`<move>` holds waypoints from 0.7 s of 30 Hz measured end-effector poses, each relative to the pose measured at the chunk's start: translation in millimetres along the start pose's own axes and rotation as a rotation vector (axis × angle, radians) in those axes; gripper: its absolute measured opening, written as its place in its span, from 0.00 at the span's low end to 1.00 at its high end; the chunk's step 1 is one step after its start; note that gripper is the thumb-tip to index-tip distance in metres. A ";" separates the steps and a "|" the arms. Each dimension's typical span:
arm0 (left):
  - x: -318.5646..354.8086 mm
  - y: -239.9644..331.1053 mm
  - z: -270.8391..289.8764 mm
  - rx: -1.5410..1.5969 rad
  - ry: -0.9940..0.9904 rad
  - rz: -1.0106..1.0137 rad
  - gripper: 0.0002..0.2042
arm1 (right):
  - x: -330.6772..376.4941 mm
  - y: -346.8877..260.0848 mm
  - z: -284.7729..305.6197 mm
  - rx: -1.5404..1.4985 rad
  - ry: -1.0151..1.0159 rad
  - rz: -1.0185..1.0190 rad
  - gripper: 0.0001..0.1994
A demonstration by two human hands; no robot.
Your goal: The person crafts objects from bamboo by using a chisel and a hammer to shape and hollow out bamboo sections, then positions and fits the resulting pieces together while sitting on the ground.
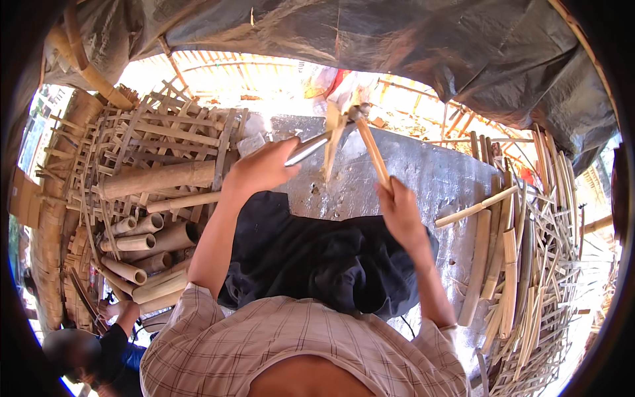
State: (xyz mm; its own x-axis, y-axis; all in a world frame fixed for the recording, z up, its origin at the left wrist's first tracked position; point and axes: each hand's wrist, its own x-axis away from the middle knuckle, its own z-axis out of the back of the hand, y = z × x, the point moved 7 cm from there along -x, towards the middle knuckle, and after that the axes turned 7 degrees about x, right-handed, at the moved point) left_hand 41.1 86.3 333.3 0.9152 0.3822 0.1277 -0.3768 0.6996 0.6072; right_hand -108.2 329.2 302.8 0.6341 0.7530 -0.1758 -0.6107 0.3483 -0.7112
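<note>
My left hand (pixel 263 169) is closed round the near end of a long metal knife (pixel 308 148), its blade pointing up and to the right. The blade crosses a pale split bamboo piece (pixel 332 149), which stands roughly upright over the grey ground. In my right hand (pixel 401 210) is a hammer (pixel 374 152), gripped low on its wooden handle. The hammer's metal head is beside the far end of the blade and the top of the bamboo; whether they touch I cannot tell. Dark cloth (pixel 317 255) covers my lap below both hands.
At left are a bamboo lattice (pixel 165 142) and a stack of cut bamboo tubes (pixel 135 243). Bamboo strips and poles (pixel 509 278) lie piled at right. Another person (pixel 109 351) sits at the lower left. A dark tarp (pixel 397 40) hangs overhead.
</note>
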 end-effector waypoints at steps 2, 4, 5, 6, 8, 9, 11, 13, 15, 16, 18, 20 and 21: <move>4.4 9.8 -8.1 0.059 -0.081 -0.002 0.22 | 28.8 18.7 -33.9 -0.177 0.115 -0.041 0.12; 6.1 22.7 -25.3 0.114 -0.160 -0.036 0.24 | 65.4 41.6 -70.2 -0.586 0.091 -0.264 0.12; 8.9 30.3 -33.5 0.128 -0.196 -0.089 0.23 | 80.6 32.6 -82.7 -0.905 0.082 -0.379 0.13; 11.7 40.7 -41.7 0.133 -0.233 -0.084 0.22 | 93.5 31.9 -92.6 -1.116 0.065 -0.399 0.13; 22.5 63.1 -59.4 0.219 -0.290 -0.077 0.20 | 111.7 24.4 -104.2 -1.503 -0.002 -0.403 0.14; 25.6 67.9 -72.0 0.275 -0.266 -0.182 0.17 | 115.4 17.2 -106.3 -1.697 -0.069 -0.350 0.14; 34.9 80.8 -98.5 0.416 -0.487 0.118 0.16 | 122.3 17.5 -97.6 -2.054 -0.168 -0.230 0.12; 42.8 80.8 -128.4 0.594 -0.537 0.090 0.15 | 123.7 27.9 -77.7 -2.131 -0.239 -0.188 0.12; 53.2 85.3 -151.3 0.740 -0.558 0.135 0.14 | 130.2 66.1 -67.3 -2.061 -0.262 -0.227 0.11; 60.5 89.8 -157.7 0.797 -0.557 0.185 0.15 | 130.3 79.5 -57.3 -1.988 -0.274 -0.203 0.11; 74.9 84.7 -167.6 0.962 -0.462 0.214 0.14 | 132.4 108.5 -47.0 -1.810 -0.276 -0.199 0.12; 82.9 76.9 -168.3 1.118 -0.344 0.243 0.12 | 138.0 142.6 -49.2 -1.721 -0.264 -0.279 0.10; 89.4 73.5 -160.8 1.178 -0.242 0.236 0.10 | 137.8 147.4 -54.4 -1.730 -0.267 -0.334 0.10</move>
State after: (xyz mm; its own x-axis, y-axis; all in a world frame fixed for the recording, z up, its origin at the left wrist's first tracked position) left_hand 72.3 269.0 263.2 0.8921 0.2157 0.3970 -0.2928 -0.3933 0.8716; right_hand -85.1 454.0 136.7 0.4207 0.9026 0.0910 0.7733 -0.3044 -0.5562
